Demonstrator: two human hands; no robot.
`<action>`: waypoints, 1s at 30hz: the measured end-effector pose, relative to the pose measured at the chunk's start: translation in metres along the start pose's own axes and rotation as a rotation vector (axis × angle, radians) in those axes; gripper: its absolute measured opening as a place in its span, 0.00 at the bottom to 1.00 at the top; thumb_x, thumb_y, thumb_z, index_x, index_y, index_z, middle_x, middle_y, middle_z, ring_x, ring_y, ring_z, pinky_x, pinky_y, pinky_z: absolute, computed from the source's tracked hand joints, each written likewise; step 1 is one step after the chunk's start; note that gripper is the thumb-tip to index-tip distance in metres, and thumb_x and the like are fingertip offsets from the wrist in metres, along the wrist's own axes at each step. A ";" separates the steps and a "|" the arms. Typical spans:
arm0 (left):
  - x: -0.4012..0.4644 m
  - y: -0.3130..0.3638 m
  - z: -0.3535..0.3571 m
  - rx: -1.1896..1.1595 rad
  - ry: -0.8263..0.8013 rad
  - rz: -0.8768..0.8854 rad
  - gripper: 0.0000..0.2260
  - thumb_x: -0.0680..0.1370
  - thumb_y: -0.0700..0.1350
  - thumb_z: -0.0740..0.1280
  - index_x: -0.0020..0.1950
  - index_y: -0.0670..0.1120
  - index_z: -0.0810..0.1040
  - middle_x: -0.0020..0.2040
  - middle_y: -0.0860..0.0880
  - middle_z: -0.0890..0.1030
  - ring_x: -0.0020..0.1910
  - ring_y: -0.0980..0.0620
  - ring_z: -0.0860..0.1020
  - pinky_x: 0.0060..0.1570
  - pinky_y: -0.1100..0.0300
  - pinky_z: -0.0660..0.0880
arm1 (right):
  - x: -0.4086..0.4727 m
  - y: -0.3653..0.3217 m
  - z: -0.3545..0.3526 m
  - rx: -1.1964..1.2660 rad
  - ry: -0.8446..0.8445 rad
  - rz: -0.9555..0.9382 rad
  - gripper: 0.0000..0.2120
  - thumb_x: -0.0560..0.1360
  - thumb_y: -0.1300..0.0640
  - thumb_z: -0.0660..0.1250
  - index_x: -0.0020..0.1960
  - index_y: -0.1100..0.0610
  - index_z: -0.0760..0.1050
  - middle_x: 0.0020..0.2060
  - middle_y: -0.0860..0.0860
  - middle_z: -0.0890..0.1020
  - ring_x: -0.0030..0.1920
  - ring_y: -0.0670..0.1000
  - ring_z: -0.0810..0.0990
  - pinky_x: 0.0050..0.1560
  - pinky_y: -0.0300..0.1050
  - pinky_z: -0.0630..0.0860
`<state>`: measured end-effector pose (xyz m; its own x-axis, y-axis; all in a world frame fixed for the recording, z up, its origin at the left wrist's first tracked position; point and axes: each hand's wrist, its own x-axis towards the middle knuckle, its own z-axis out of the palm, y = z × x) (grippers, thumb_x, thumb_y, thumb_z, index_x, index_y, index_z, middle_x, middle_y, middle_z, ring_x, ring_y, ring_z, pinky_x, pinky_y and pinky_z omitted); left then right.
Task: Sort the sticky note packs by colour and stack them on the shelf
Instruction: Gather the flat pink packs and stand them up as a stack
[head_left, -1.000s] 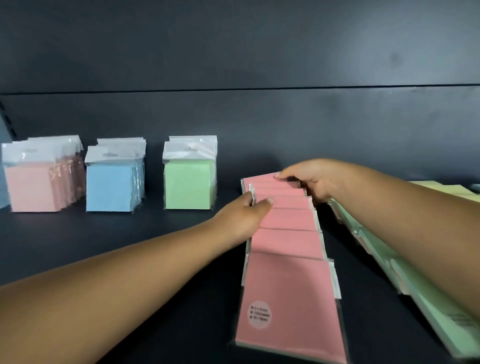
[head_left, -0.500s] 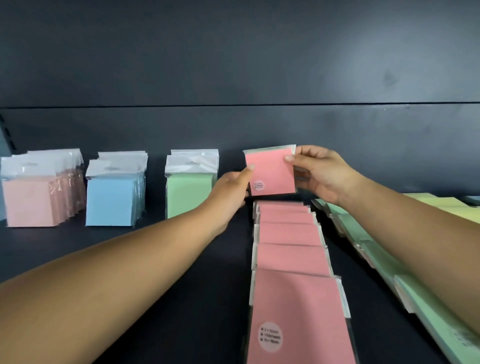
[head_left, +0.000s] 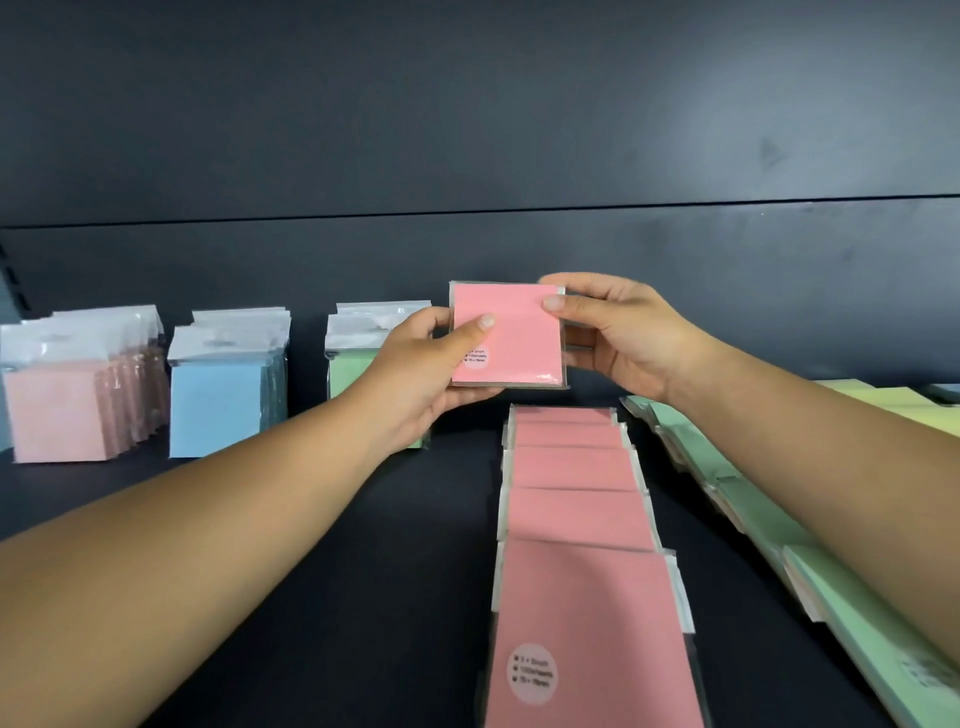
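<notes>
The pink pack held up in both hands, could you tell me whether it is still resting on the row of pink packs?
No, the pink pack is lifted clear above the row of pink packs, pinched between the left hand and right hand.

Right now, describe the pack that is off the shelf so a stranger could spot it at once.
Start at the dark shelf and follow the flat row of pink packs to its far end. Just above it, the left hand and right hand hold one pink pack upright. It alone is lifted.

Both forearms are bare, no sleeves showing; the left hand (head_left: 415, 374) and right hand (head_left: 623, 332) have short, unpainted nails.
</notes>
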<state>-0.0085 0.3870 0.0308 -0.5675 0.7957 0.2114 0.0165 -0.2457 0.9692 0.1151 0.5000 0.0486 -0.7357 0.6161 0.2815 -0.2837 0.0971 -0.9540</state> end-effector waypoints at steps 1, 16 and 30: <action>-0.002 0.000 -0.003 -0.010 0.017 0.001 0.04 0.77 0.43 0.66 0.48 0.45 0.72 0.46 0.46 0.79 0.41 0.51 0.80 0.32 0.61 0.81 | 0.000 0.000 0.001 -0.019 -0.027 0.006 0.07 0.75 0.64 0.64 0.45 0.53 0.77 0.33 0.47 0.82 0.33 0.45 0.81 0.37 0.38 0.80; -0.020 -0.027 -0.040 -0.044 0.127 -0.038 0.03 0.79 0.45 0.63 0.47 0.47 0.75 0.55 0.46 0.79 0.54 0.48 0.79 0.48 0.54 0.78 | -0.004 0.018 -0.014 -0.925 -0.011 0.437 0.13 0.75 0.46 0.65 0.38 0.54 0.74 0.34 0.50 0.76 0.36 0.50 0.73 0.35 0.40 0.66; -0.017 -0.041 -0.036 0.058 0.199 0.049 0.04 0.80 0.45 0.61 0.46 0.47 0.72 0.53 0.44 0.79 0.53 0.47 0.80 0.51 0.49 0.78 | 0.001 0.022 -0.017 -0.485 0.017 0.667 0.09 0.77 0.58 0.63 0.38 0.55 0.71 0.29 0.48 0.73 0.30 0.46 0.71 0.34 0.39 0.70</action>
<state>-0.0289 0.3635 -0.0167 -0.7160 0.6573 0.2353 0.0926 -0.2447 0.9652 0.1181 0.5160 0.0262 -0.6448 0.6752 -0.3582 0.5099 0.0308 -0.8597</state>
